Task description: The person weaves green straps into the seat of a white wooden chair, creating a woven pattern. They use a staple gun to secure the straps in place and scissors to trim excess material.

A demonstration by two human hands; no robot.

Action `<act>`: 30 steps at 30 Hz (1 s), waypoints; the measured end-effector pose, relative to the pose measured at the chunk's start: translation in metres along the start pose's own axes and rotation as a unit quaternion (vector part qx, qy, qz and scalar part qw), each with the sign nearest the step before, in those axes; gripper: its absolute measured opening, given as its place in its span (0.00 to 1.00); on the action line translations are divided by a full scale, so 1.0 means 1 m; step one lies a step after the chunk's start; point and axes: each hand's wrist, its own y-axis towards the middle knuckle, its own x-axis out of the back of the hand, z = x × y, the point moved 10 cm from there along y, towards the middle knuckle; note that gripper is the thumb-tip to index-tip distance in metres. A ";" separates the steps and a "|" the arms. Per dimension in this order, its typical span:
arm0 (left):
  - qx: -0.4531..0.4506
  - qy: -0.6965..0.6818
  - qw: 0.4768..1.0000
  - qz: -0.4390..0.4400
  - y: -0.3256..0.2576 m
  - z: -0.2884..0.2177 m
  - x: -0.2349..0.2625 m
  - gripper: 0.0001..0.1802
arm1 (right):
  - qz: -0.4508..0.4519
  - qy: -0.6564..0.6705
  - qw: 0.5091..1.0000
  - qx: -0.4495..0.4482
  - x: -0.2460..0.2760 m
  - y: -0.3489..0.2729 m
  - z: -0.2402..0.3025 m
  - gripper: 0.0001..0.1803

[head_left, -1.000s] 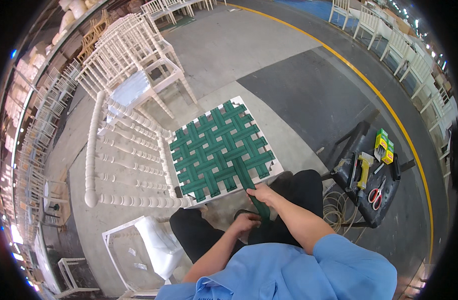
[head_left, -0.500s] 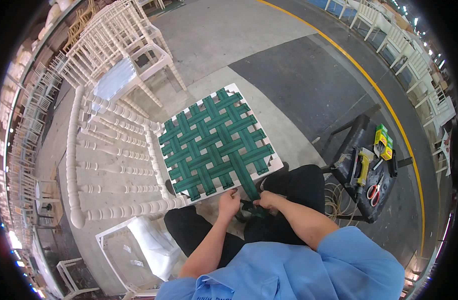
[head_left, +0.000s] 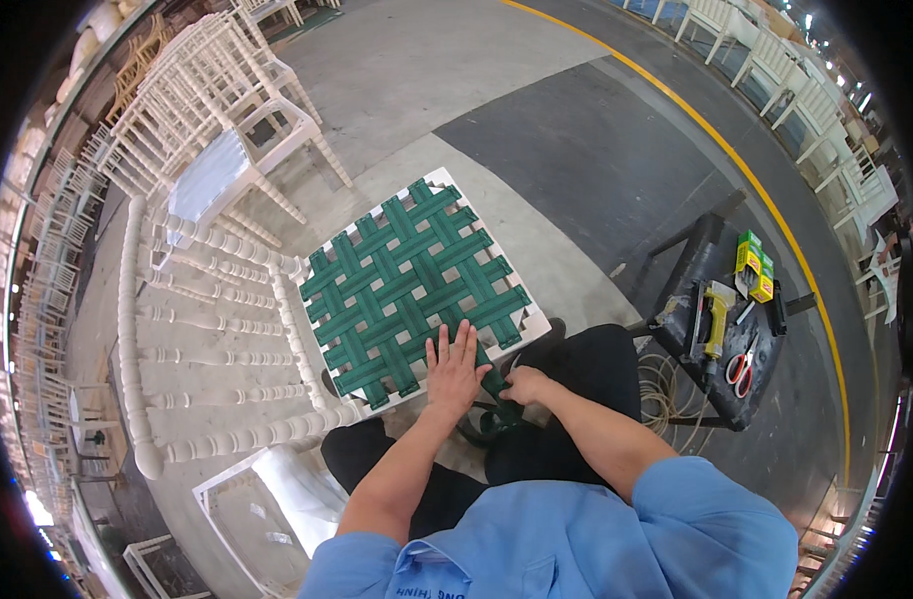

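The left grip is opened flat, fingers slightly spread, and nothing is clasped by it; it is laid palm-down over the front edge of a green woven webbing seat. The seat is stretched ahead of both grips, on a white chair frame whose back of turned white spindles is placed to the left of the left grip. Just right of that hand, a flat green webbing strap is held by the right grip, which is closed around it, and slack green webbing is gathered below, between the knees. Well to the right of the right grip, a low black desk is seen, on which a yellow-handled tool, red-handled scissors and green-and-yellow boxes are laid. A pale coiled hose is lodged between that grip and the desk.
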 end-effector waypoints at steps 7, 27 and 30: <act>-0.001 0.019 1.000 0.005 -0.001 0.002 -0.007 0.50 | 0.131 0.716 0.649 -0.220 -0.074 -0.021 0.025 0.39; 0.059 -0.260 0.964 -0.015 -0.035 -0.015 0.009 0.26 | -0.005 0.936 0.334 -0.115 -0.039 0.115 0.037 0.21; 0.346 -0.583 0.729 0.094 -0.095 -0.002 -0.063 0.20 | -0.019 0.932 0.340 -0.120 -0.041 0.124 0.029 0.21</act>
